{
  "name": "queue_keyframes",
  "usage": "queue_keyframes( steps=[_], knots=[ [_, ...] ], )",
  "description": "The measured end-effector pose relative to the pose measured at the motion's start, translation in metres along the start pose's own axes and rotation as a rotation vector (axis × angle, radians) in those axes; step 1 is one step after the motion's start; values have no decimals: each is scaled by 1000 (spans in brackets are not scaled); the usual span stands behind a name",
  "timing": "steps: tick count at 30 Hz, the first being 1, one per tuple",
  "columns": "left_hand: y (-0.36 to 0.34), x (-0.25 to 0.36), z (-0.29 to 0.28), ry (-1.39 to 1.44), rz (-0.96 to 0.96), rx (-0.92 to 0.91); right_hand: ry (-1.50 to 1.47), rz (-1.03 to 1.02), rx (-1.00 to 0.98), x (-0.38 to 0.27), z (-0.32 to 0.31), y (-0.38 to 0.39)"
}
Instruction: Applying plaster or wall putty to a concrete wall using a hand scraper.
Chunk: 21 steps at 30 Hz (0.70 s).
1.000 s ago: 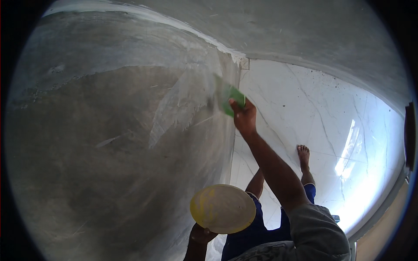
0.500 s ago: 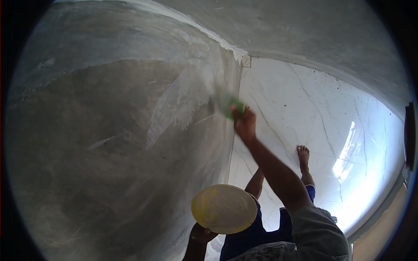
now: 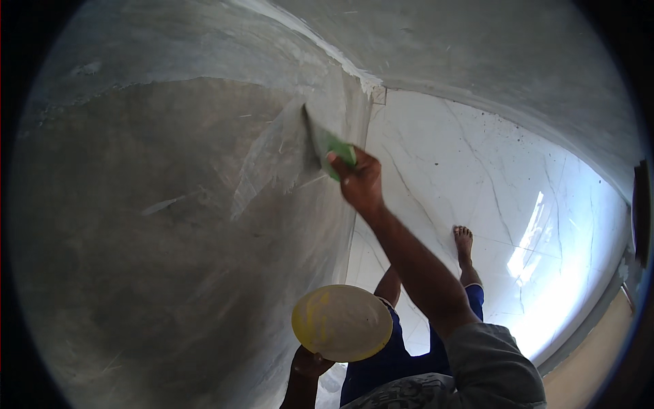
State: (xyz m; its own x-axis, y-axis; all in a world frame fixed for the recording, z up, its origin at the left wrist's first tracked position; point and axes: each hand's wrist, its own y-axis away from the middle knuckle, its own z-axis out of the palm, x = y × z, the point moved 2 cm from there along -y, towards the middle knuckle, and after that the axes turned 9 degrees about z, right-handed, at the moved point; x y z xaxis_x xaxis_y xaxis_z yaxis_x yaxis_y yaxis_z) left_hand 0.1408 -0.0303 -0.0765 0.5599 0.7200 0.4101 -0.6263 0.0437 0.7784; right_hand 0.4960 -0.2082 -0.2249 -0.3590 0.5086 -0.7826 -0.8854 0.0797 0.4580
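My right hand (image 3: 362, 183) is closed on the green handle of a putty knife (image 3: 336, 151), thumb along its near side. The broad, dark-edged blade meets the grey plastered wall (image 3: 184, 273) beside a pale, smeared patch (image 3: 262, 163). Low in the view, my left hand (image 3: 310, 362) grips the edge of a round, yellowish plate (image 3: 342, 323) from below, its thumb over the rim. Whitish paste coats much of the plate's top. The fingers beneath the plate are hidden.
A second grey wall (image 3: 490, 48) meets the first at a corner with a whitish seam (image 3: 327, 51). White, grey-veined floor tiles (image 3: 436, 150) stretch to the right, with glare on them. One bare foot (image 3: 463, 235) of mine stands there. A dark object (image 3: 641, 215) is at the right rim.
My right hand has swung left with the putty knife, from near the wall's floor edge onto the wall surface. The plate in my left hand sits slightly further left and higher in view.
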Motion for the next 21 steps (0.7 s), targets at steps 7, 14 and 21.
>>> queue_keyframes(
  steps=[7, 14, 21],
  knots=[
    [8, -3, 14, -2, 43, 22, 128, -189, -221, -37, 4, 88],
    [5, -24, 49, -21, 99, -15, 76, 20, 61, 12, -36, 14],
    [29, -79, 36, 98, 156, 80, -33, -238, 119, -35, -7, -38]
  ],
)
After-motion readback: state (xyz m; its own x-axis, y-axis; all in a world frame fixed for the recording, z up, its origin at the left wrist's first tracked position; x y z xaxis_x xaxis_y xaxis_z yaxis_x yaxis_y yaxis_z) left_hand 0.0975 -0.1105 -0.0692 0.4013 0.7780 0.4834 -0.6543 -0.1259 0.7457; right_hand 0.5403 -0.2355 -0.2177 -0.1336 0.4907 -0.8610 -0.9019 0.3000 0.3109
